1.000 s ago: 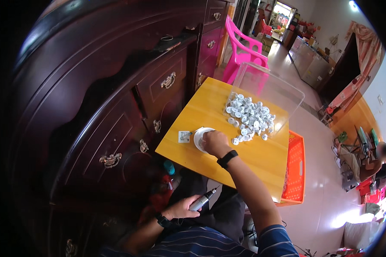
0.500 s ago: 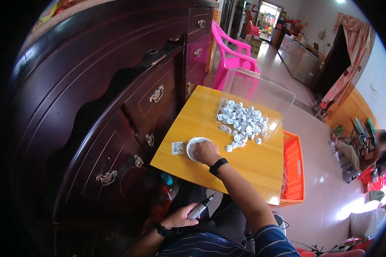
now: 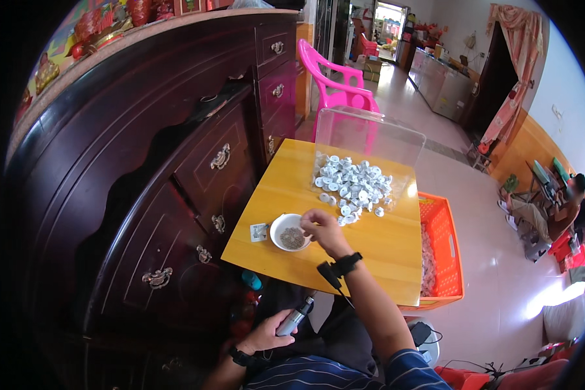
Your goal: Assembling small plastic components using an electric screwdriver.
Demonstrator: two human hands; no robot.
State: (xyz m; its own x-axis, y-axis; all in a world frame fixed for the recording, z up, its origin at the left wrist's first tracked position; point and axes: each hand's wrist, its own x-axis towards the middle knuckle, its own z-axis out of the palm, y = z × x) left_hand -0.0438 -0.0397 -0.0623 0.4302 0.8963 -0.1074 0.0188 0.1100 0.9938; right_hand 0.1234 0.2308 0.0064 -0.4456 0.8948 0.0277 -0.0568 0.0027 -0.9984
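Your left hand [image 3: 266,335] wraps round the grey tool [image 3: 295,320], over your lap [image 3: 344,333]. Right hand [image 3: 325,231] at right rim of white bowl [image 3: 275,233]; can't tell grip gap or contents. Bowl, with metal bits [image 3: 292,238], on table [image 3: 257,207] near white parts [image 3: 354,182].

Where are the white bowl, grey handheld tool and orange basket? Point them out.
White bowl [image 3: 285,222]: head view, bare upper inner wall.
Grey handheld tool [image 3: 293,321]: head view, middle of its body.
Orange basket [image 3: 444,259]: head view, right-hand wall.
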